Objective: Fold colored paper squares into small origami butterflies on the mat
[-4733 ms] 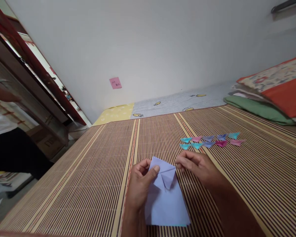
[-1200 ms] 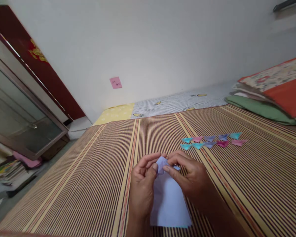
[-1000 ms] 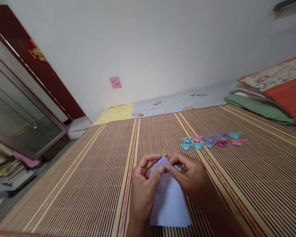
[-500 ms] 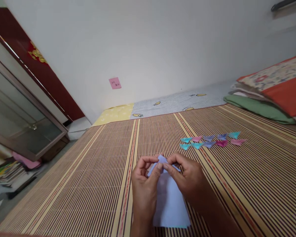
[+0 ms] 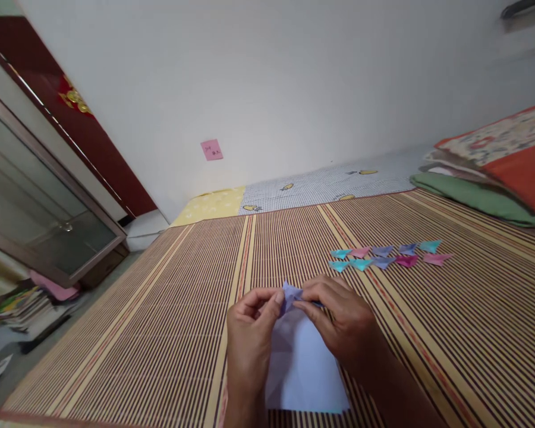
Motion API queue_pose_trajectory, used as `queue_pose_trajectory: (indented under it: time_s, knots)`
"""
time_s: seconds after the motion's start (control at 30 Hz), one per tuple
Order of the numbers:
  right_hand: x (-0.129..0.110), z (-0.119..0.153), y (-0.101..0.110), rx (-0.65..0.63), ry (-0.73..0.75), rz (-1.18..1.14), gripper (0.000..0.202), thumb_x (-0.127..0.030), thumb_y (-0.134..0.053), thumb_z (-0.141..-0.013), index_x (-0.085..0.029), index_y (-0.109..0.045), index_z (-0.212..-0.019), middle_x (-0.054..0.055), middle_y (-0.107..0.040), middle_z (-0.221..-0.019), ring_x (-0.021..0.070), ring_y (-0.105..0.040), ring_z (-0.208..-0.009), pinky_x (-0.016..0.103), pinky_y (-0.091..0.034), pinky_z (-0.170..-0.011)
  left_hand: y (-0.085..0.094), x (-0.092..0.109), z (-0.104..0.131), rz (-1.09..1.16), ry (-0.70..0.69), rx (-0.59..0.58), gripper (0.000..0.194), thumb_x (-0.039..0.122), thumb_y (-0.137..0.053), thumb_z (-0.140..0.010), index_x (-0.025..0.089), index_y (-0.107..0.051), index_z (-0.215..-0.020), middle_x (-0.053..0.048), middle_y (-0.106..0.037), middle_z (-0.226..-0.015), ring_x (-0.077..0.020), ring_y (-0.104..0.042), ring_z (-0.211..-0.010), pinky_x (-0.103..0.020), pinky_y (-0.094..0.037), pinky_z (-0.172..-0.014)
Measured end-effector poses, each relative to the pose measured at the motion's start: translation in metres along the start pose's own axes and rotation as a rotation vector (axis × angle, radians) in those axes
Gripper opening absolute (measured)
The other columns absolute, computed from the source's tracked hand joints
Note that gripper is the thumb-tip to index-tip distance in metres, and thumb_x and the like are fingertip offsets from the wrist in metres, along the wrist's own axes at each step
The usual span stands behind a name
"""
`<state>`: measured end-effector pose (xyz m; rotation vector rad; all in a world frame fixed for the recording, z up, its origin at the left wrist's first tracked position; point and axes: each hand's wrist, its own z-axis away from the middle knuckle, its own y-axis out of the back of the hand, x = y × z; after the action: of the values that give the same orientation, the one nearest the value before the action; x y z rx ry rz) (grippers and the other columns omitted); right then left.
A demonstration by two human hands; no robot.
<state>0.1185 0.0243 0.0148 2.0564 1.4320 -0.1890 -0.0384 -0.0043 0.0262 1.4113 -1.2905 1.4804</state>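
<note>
Between my two hands is a small folded piece of purple paper point(image 5: 290, 295), with a pointed tip standing up. My left hand point(image 5: 255, 321) pinches its left side between thumb and fingers. On its right side the thumb and fingers of my right hand point(image 5: 336, 309) are closed, hiding part of the paper. Beneath them, a stack of pale purple paper sheets point(image 5: 307, 368) lies on the striped mat point(image 5: 178, 321), with a thin turquoise edge at its near side.
Two rows of small folded paper shapes point(image 5: 383, 261) in turquoise, pink, purple and magenta lie on the mat at right. Folded bedding point(image 5: 477, 196) is piled at the far right. A pink note point(image 5: 211, 150) is on the wall; a glass-panelled door point(image 5: 66, 220) stands left.
My hands have moved slightly apart, the left one leftward. The purple paper has turned and narrowed, its wide side flaps now folded in or covered by fingers. The view has shifted a little.
</note>
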Motion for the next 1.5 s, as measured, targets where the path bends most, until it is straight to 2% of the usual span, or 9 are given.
queue_pose_trajectory:
  time_s: [0.1, 0.23, 0.43, 0.67, 0.9, 1.13, 1.23, 1.3, 1.5]
  knots:
    - [0.0011, 0.0005, -0.0010, -0.022, -0.002, 0.012, 0.016, -0.015, -0.059, -0.099, -0.021, -0.056, -0.084, 0.003, -0.067, -0.080, 0.0205, -0.065, -0.078, 0.036, -0.045, -0.071, -0.0027, 0.0018, 0.0021, -0.041, -0.014, 0.026, 0.018, 0.032, -0.086, -0.073, 0.017, -0.081, -0.080, -0.004, -0.077, -0.076, -0.0159, -0.069, -0.073, -0.025, -0.055, -0.070]
    - [0.0025, 0.0015, -0.0016, -0.040, -0.018, -0.002, 0.017, -0.015, -0.060, -0.098, -0.021, -0.056, -0.083, 0.003, -0.066, -0.080, 0.0207, -0.063, -0.078, 0.036, -0.046, -0.072, -0.0028, 0.0021, 0.0022, -0.089, -0.050, 0.028, 0.016, 0.033, -0.084, -0.076, 0.017, -0.080, -0.078, -0.003, -0.074, -0.071, -0.0158, -0.068, -0.070, -0.025, -0.054, -0.067]
    - [0.0024, 0.0028, 0.0011, -0.091, -0.063, -0.101, 0.016, -0.017, -0.060, -0.099, -0.020, -0.057, -0.083, 0.003, -0.064, -0.080, 0.0201, -0.060, -0.078, 0.035, -0.046, -0.072, 0.0009, 0.0011, 0.0012, -0.077, -0.021, -0.043, 0.014, 0.030, -0.083, -0.077, 0.017, -0.080, -0.083, -0.004, -0.077, -0.076, -0.0130, -0.068, -0.069, -0.020, -0.052, -0.064]
    - [0.0014, 0.0036, 0.0024, -0.120, -0.172, -0.129, 0.018, -0.018, -0.058, -0.098, -0.020, -0.056, -0.080, 0.002, -0.060, -0.077, 0.0188, -0.058, -0.074, 0.032, -0.043, -0.068, -0.0055, 0.0052, 0.0048, -0.077, -0.047, -0.076, 0.016, 0.029, -0.080, -0.080, 0.016, -0.072, -0.083, -0.002, -0.073, -0.073, -0.0124, -0.067, -0.066, -0.020, -0.051, -0.063]
    - [-0.0001, 0.0046, 0.0009, -0.139, -0.288, -0.159, 0.016, -0.021, -0.060, -0.095, -0.020, -0.055, -0.080, 0.000, -0.061, -0.076, 0.0180, -0.060, -0.072, 0.030, -0.043, -0.067, -0.0024, 0.0052, 0.0061, -0.050, -0.008, -0.086, 0.020, 0.028, -0.078, -0.082, 0.018, -0.061, -0.082, 0.003, -0.064, -0.067, -0.0106, -0.060, -0.064, -0.019, -0.045, -0.059]
    - [-0.0018, 0.0039, 0.0017, -0.150, -0.334, -0.144, 0.018, -0.023, -0.058, -0.095, -0.021, -0.054, -0.078, -0.001, -0.060, -0.073, 0.0170, -0.058, -0.067, 0.029, -0.041, -0.063, -0.0034, 0.0053, 0.0061, -0.101, -0.020, -0.095, 0.021, 0.033, -0.076, -0.084, 0.019, -0.061, -0.090, 0.003, -0.067, -0.069, -0.0102, -0.059, -0.062, -0.019, -0.045, -0.059]
    - [-0.0025, 0.0040, 0.0021, -0.156, -0.337, -0.143, 0.017, -0.023, -0.057, -0.095, -0.021, -0.055, -0.078, -0.001, -0.060, -0.072, 0.0173, -0.058, -0.067, 0.029, -0.041, -0.063, -0.0066, 0.0053, 0.0075, -0.093, -0.031, -0.097, 0.024, 0.031, -0.080, -0.081, 0.019, -0.063, -0.093, 0.001, -0.071, -0.075, -0.0117, -0.064, -0.068, -0.020, -0.050, -0.064]
    - [-0.0032, 0.0041, 0.0024, -0.158, -0.338, -0.143, 0.017, -0.023, -0.056, -0.094, -0.021, -0.055, -0.078, 0.000, -0.060, -0.072, 0.0174, -0.059, -0.067, 0.029, -0.041, -0.063, -0.0082, 0.0048, 0.0082, -0.085, -0.035, -0.091, 0.025, 0.029, -0.083, -0.078, 0.019, -0.064, -0.091, 0.000, -0.073, -0.077, -0.0121, -0.066, -0.071, -0.020, -0.051, -0.066]
    - [-0.0037, 0.0014, 0.0055, -0.178, -0.387, -0.185, 0.019, -0.028, -0.062, -0.093, -0.021, -0.057, -0.076, -0.002, -0.061, -0.070, 0.0156, -0.058, -0.064, 0.027, -0.041, -0.061, -0.0062, 0.0015, 0.0060, -0.103, -0.039, -0.059, 0.019, 0.030, -0.081, -0.079, 0.017, -0.069, -0.087, 0.000, -0.072, -0.071, -0.0101, -0.061, -0.062, -0.019, -0.048, -0.059]
